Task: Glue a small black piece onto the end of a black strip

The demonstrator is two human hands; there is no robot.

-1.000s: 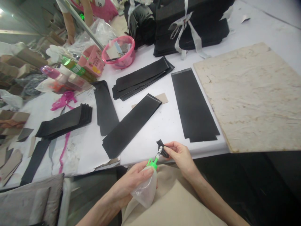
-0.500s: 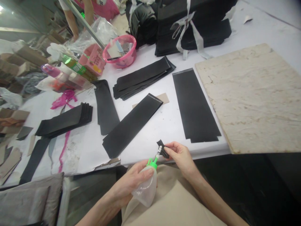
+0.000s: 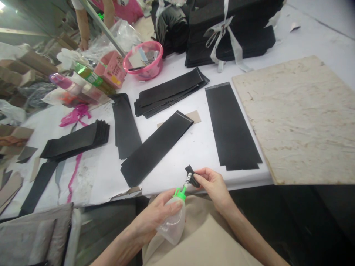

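My left hand (image 3: 163, 207) is wrapped round a translucent squeeze bottle (image 3: 175, 221) with a green cap, its nozzle pointing up and to the right. Between the thumb and fingers of my right hand (image 3: 212, 183) is a small black piece of material (image 3: 189, 170), held against the nozzle tip, just over the table's front edge. Beyond my hands, a black strip (image 3: 156, 147) lies slanted on the table, partly over a beige piece (image 3: 196, 116). Another black strip (image 3: 233, 125) lies to the right, with notched corners at its near end.
Stacks of black strips (image 3: 169, 92) (image 3: 74, 140) lie on the white table. A pale board (image 3: 299, 122) covers the right side. At the back are a pink basin (image 3: 155, 68), a pink box (image 3: 112, 68) and tied black bundles (image 3: 205, 40). Another person's arm (image 3: 82, 27) shows at the upper left.
The view has shifted slightly. Both hands keep their hold on the bottle and the small black piece, with the nozzle still at the piece.
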